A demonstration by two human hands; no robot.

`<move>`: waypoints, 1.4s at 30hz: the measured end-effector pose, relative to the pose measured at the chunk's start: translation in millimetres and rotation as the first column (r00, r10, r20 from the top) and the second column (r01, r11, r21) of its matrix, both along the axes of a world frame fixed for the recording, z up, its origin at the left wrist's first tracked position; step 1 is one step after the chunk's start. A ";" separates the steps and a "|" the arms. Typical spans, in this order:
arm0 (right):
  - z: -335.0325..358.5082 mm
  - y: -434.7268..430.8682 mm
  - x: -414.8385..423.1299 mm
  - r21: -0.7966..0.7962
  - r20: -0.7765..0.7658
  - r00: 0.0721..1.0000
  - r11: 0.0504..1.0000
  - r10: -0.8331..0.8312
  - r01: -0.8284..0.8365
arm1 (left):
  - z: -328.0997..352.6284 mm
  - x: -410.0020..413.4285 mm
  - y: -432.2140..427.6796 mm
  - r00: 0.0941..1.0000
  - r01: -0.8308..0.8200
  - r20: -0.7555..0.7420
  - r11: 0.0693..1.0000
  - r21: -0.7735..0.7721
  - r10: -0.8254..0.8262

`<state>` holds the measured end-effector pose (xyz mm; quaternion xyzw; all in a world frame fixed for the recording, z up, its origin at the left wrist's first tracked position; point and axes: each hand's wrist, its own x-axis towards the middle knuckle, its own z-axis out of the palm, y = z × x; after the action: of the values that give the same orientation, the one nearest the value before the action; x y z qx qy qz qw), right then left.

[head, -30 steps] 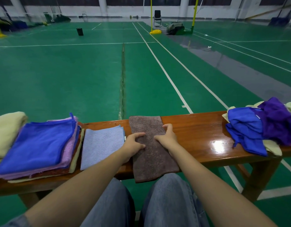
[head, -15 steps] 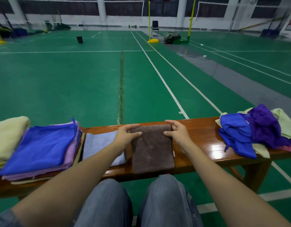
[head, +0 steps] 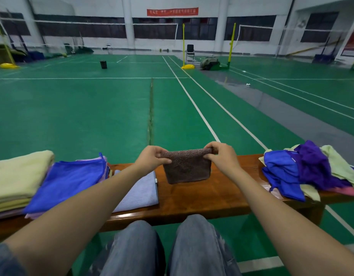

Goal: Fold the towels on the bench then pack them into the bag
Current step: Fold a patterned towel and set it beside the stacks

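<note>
A brown towel (head: 187,167), folded into a small rectangle, hangs just above the wooden bench (head: 208,198). My left hand (head: 152,159) pinches its top left corner and my right hand (head: 222,155) pinches its top right corner. A folded light-blue towel (head: 140,191) lies flat on the bench to the left of it. Further left sits a stack of folded towels with a bright blue one (head: 66,181) on top, beside a folded pale-yellow pile (head: 16,178). At the right end lies a heap of unfolded towels (head: 309,170) in blue, purple, pale green and pink.
My knees in jeans (head: 166,248) sit close under the bench's near edge. Beyond the bench stretches a green court floor with white lines. Far off stand a black bin (head: 103,64), a chair (head: 190,51) and a dark bag (head: 210,63) by yellow net posts.
The brown towel lay long and flat across the bench; both hands slid to its far end, folded it shorter and lifted it by the top corners. The camera has tilted upward.
</note>
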<state>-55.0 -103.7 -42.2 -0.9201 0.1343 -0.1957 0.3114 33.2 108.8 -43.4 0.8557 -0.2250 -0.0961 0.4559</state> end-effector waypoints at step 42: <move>-149.7 28.6 33.0 -0.199 -0.366 0.918 0.951 0.152 -0.237 | -139.7 19.4 -8.9 0.898 0.145 0.181 0.659 0.738 -0.401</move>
<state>-22.0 -75.1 -192.0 -0.9797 0.0695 -0.0133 0.1875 52.6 99.9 -183.1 0.9229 -0.3710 -0.0993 0.0275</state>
